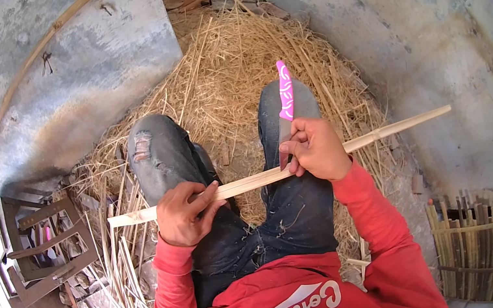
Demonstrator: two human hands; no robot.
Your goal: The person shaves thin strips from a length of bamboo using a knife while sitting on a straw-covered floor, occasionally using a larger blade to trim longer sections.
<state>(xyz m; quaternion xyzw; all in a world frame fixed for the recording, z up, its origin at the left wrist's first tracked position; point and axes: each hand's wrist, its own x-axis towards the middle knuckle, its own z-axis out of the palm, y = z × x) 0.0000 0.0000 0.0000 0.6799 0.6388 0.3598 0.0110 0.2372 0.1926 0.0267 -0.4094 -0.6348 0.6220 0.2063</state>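
Note:
A long pale split strip [251, 183], which looks like bamboo, lies crosswise above my thighs, its right end slightly higher in view. My left hand [185, 215] is closed around its left part, thumb and fingers pointing right along it. With my right hand [319, 149] I pinch a knife [285, 91] by its blade. Its pink handle with white marks points away from me, and the blade's tip rests at the strip near the middle. The strip runs on behind my right hand; whether those fingers also grip it is partly hidden.
Straw and shavings [228, 51] heap on the floor beyond my knees. A brown open-framed stool-like object [47, 255] stands at left, near loose thin strips [126, 274]. At lower right is a slatted basket-like enclosure [488, 250]. Worn walls [409, 26] rise on both sides.

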